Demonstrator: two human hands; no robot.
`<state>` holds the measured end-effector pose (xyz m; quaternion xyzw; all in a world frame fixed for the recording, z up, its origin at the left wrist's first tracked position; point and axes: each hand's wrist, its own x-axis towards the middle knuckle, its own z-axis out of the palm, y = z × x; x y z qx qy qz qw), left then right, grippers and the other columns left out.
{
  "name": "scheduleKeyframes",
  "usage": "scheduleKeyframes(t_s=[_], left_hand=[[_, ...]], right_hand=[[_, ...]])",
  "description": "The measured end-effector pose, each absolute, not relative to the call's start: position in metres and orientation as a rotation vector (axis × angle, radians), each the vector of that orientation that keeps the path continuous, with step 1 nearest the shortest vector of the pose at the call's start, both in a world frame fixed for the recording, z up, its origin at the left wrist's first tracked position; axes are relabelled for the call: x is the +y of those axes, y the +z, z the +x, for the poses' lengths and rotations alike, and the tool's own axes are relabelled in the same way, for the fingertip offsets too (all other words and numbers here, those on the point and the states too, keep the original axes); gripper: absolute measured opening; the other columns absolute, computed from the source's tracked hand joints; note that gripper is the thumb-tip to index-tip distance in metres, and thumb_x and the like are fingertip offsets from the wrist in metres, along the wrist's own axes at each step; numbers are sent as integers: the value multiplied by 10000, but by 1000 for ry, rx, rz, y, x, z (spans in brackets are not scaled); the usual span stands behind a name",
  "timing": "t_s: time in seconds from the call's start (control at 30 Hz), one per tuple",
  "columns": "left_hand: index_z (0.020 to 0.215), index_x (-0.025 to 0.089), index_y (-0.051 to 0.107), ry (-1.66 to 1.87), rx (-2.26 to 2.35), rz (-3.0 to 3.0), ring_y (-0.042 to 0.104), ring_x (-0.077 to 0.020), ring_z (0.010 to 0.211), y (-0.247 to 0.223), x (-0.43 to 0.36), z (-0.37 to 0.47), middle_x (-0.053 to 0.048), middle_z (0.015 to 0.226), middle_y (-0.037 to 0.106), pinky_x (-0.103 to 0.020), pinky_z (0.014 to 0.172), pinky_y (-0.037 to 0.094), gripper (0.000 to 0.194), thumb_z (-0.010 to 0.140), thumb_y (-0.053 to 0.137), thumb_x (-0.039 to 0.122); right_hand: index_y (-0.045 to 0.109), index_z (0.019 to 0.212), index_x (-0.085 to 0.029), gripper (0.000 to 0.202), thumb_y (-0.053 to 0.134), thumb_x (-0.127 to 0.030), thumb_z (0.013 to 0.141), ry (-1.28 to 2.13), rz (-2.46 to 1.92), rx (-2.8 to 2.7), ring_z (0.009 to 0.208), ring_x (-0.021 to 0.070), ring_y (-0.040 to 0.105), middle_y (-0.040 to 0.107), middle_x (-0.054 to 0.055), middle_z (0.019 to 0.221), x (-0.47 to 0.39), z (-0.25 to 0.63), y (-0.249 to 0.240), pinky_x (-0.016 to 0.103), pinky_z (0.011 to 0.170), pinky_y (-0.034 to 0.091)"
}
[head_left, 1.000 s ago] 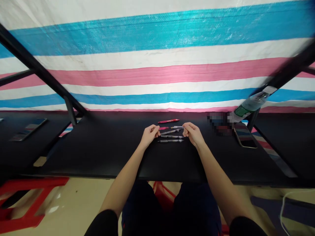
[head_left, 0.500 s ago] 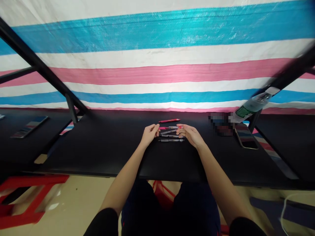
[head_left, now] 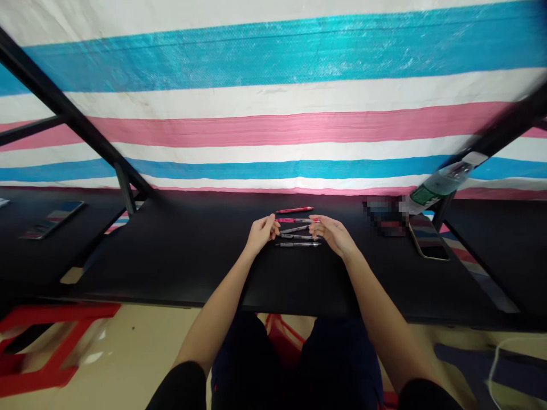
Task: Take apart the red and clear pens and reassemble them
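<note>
A pink-and-clear pen [head_left: 294, 220] spans the gap between my hands, level with the table's long edge. My left hand [head_left: 261, 233] pinches its left end between thumb and fingers. Its right end sits in the fingertips of my right hand [head_left: 332, 232]. Just beyond it a red pen [head_left: 294, 210] lies slightly tilted on the table. Nearer to me are three clear pens with dark grips: one slanted pen [head_left: 294, 229], a middle pen [head_left: 298, 237] and a front pen [head_left: 298, 245]. My fingers partly cover the ends of the slanted and middle pens.
The black table [head_left: 179, 256] stretches to both sides, with a striped sheet [head_left: 273, 131] behind it. At right are a leaning water bottle [head_left: 440, 185], a phone [head_left: 428, 238] and a blurred item. Another phone [head_left: 55, 219] lies at far left. Black metal bars [head_left: 72, 117] flank the table.
The pen between my hands now shows as one continuous pink-and-clear length; before, its pink left part and clear right part looked offset. My hands have barely moved.
</note>
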<state>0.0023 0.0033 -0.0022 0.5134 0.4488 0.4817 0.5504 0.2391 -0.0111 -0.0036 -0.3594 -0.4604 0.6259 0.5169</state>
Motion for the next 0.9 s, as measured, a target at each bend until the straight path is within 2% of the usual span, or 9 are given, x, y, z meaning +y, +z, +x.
scheduleKeyframes(t_s=[0.1, 0.2, 0.3, 0.4, 0.5, 0.63, 0.9], left_hand=[[626, 144, 563, 1098, 1104, 1305, 414, -61, 401, -3, 3, 0, -6, 503, 530, -209, 407, 283, 507, 862, 512, 590], [643, 149, 563, 1095, 1067, 1360, 419, -60, 429, -2, 2, 0, 9, 518, 522, -202, 425, 298, 448, 845, 566, 549], [798, 160, 592, 1130, 973, 1341, 467, -68, 490, -1, 1, 2, 16, 614, 563, -194, 446, 331, 332, 777, 681, 479], [980, 190, 570, 1162, 947, 1284, 508, -77, 519, -3, 2, 4, 21, 689, 597, -187, 441, 343, 402, 723, 744, 446], [850, 167, 587, 1116, 1032, 1262, 485, -77, 457, -6, 4, 4, 10, 599, 584, -196, 421, 329, 382, 796, 636, 542], [604, 154, 576, 1031, 1107, 1335, 429, -77, 386, -6, 4, 3, -2, 458, 521, -215, 408, 314, 522, 834, 533, 621], [549, 159, 585, 999, 1115, 1327, 396, -76, 348, -4, 3, 3, 0, 419, 494, -223, 390, 272, 579, 830, 507, 659]], right_hand=[[727, 1013, -179, 330, 657, -447, 834, 1477, -854, -1126, 590, 120, 577, 630, 7, 667, -12, 239, -3, 267, 606, 470], [725, 1009, -177, 326, 653, -442, 833, 1452, -852, -1128, 568, 117, 550, 596, -7, 641, -11, 239, -2, 267, 585, 452], [721, 1000, -182, 331, 657, -453, 821, 1427, -868, -1114, 574, 128, 544, 592, -2, 657, -10, 240, -3, 281, 586, 454], [718, 985, -186, 324, 654, -458, 820, 1409, -863, -1100, 568, 130, 528, 572, -6, 644, -9, 240, -4, 286, 582, 450], [715, 977, -187, 322, 638, -464, 830, 1399, -839, -1120, 561, 129, 512, 541, -12, 617, -8, 238, -6, 284, 579, 441], [708, 974, -192, 332, 618, -482, 839, 1393, -851, -1157, 572, 138, 517, 542, -7, 617, -9, 237, -6, 293, 592, 448], [694, 974, -204, 321, 614, -485, 842, 1402, -814, -1145, 587, 148, 515, 540, -2, 637, -10, 239, -4, 303, 601, 446]])
